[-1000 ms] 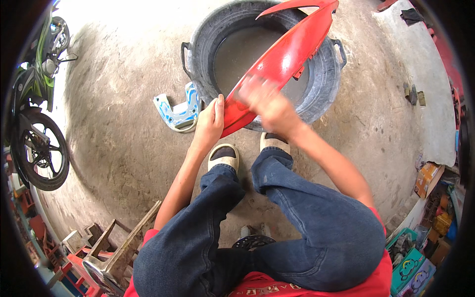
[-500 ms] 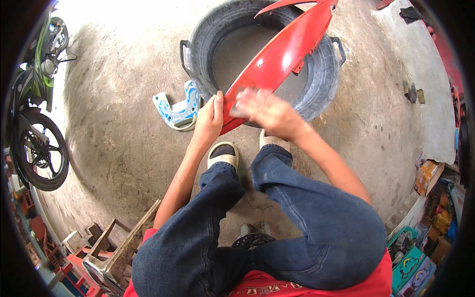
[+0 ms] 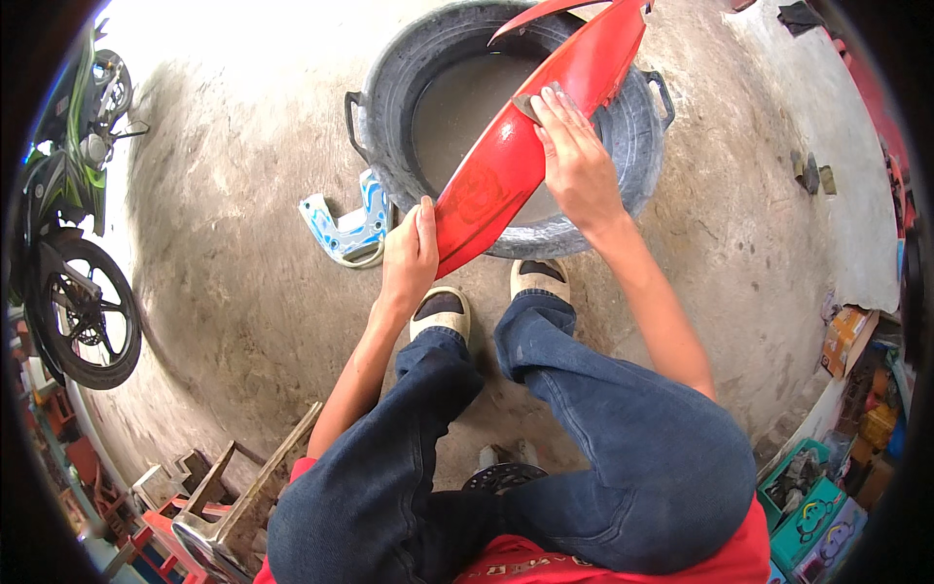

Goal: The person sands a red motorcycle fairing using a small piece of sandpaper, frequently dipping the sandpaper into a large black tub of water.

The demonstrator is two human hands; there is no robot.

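A glossy red motorcycle body panel (image 3: 506, 161) slants over a round black tub (image 3: 389, 127) that has murky water (image 3: 462, 107) in it. My left hand (image 3: 412, 258) is closed round the panel's near end, thumb on top. Farther up the panel, my right hand (image 3: 579, 161) presses a small grey sheet, apparently sandpaper (image 3: 527, 107), flat against the red face, its fingers together. Part of the sheet is hidden under those fingers. Dull, scuffed patches show on the panel close to my left hand.
A blue-and-white patterned plastic part (image 3: 345, 229) lies on the concrete floor (image 3: 243, 263) left of the tub. At far left stands a motorcycle (image 3: 83, 243). A wooden stool-like frame (image 3: 229, 506) is at lower left; boxes and a green crate (image 3: 793, 477) crowd the lower right.
My right hand has slid up and away along the panel, from near my left hand to its middle. The left hand keeps its grip, and the panel has shifted slightly.
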